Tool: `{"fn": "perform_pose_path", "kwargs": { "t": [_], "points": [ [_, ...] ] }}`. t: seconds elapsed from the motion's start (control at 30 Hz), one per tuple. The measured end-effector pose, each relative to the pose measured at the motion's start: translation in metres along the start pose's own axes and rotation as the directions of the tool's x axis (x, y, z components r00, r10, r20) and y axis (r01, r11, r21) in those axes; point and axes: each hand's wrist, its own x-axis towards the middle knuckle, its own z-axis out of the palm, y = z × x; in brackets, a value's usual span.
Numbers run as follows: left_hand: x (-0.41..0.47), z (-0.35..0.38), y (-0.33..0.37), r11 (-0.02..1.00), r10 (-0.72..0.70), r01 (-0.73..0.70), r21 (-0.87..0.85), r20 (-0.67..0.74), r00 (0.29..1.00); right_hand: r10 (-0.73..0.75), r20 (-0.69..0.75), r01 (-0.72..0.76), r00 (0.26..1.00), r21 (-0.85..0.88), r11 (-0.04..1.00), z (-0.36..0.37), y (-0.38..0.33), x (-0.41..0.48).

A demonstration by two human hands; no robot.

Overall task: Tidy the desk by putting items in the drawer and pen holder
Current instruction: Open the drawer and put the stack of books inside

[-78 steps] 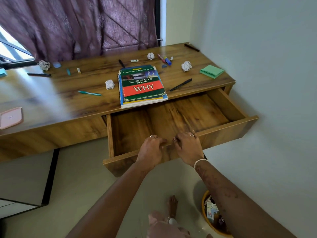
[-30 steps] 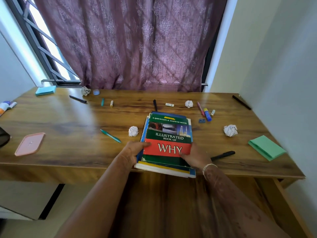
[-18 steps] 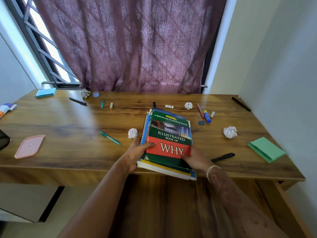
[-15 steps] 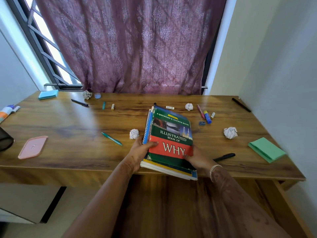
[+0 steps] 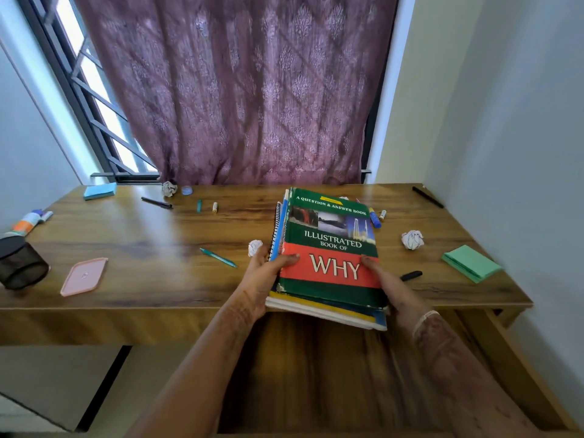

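A stack of books (image 5: pixel 328 248), topped by a green and red "Illustrated Book of Why", is lifted off the wooden desk (image 5: pixel 151 241) and tilted up at its far end. My left hand (image 5: pixel 262 273) grips the stack's left edge, thumb on the cover. My right hand (image 5: pixel 388 289) grips the right edge. Below them the open drawer (image 5: pixel 316 374) shows a bare wooden bottom. A black mesh pen holder (image 5: pixel 19 263) stands at the desk's far left. A teal pen (image 5: pixel 218 257), black pens (image 5: pixel 156 202) (image 5: pixel 410 275) and markers (image 5: pixel 375 218) lie loose on the desk.
Crumpled paper balls (image 5: pixel 412 239) (image 5: pixel 169 188) (image 5: pixel 254 247), a pink lid (image 5: pixel 83 275), green sticky notes (image 5: pixel 471 262), a blue pad (image 5: pixel 99 191) and a glue tube (image 5: pixel 28 221) lie on the desk. A wall runs along the right, a purple curtain hangs behind.
Both hands left the drawer front, took the book stack by its sides and raised it off the desk, far end tilting up. The view shifted left, bringing the pen holder in.
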Motion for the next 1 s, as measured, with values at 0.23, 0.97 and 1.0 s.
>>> {"fn": "perform_pose_path", "kwargs": {
  "t": [0.23, 0.97, 1.0],
  "points": [
    [-0.061, -0.002, -0.012, 0.999, -0.032, 0.030, 0.014, 0.153, 0.988, -0.076, 0.133, 0.006, 0.988, 0.462, 0.887, -0.012, 0.030, -0.086],
    [-0.140, 0.020, -0.127, 0.853, -0.519, 0.470, 0.227, 0.275, 0.810, 0.209, -0.092, -0.136, 0.973, 0.503, 0.854, -0.074, 0.120, -0.233],
    [-0.136, 0.023, -0.131, 0.847, -0.529, 0.481, 0.226, 0.273, 0.803, 0.214, -0.094, -0.139, 0.972, 0.502, 0.854, -0.078, 0.120, -0.230]
  ]
}}
